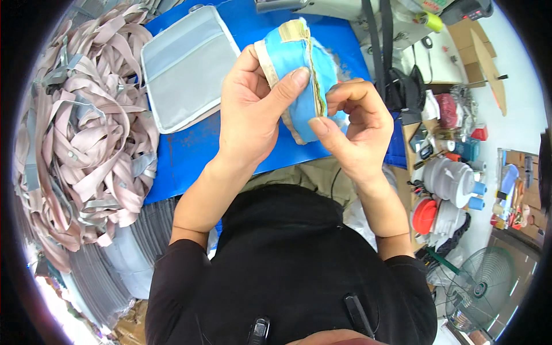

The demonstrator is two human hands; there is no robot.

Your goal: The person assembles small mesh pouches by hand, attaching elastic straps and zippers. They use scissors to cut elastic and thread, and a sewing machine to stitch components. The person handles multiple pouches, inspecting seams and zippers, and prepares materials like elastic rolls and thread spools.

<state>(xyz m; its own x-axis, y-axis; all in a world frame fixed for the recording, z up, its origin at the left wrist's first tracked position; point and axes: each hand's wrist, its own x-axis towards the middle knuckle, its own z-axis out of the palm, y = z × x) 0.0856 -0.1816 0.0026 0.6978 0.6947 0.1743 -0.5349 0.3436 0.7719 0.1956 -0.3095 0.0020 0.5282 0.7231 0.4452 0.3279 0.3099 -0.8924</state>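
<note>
Presently, in the head view, a blue piece [296, 60] of cloth is held in front of the body, over the blue tabletop [184, 164]. By the left hand [247, 112] it is gripped firmly: the thumb is pressed flat on the near face, the other fingers tucked behind. By the right hand [368, 129] the right edge is attended; its thumb and forefinger are bent at a layered, yellowish seam [315, 86], a small gap seen between their tips. Whether cloth is pinched by these fingers cannot be told.

The piece is bordered in beige along its left side; a tan patch is seen at the top, whitish fluff behind at right. Beyond the left hand, a grey panel [190, 75] with pale edging is laid on the tabletop. Farther left, pinkish straps [86, 126] are heaped in a tangle, with grey sheets [95, 279] stacked below. At right, spools [451, 179] are clustered, a red disc [424, 217] among them; lower down, a fan [480, 287] is noted. A black shirt [287, 259] is worn.
</note>
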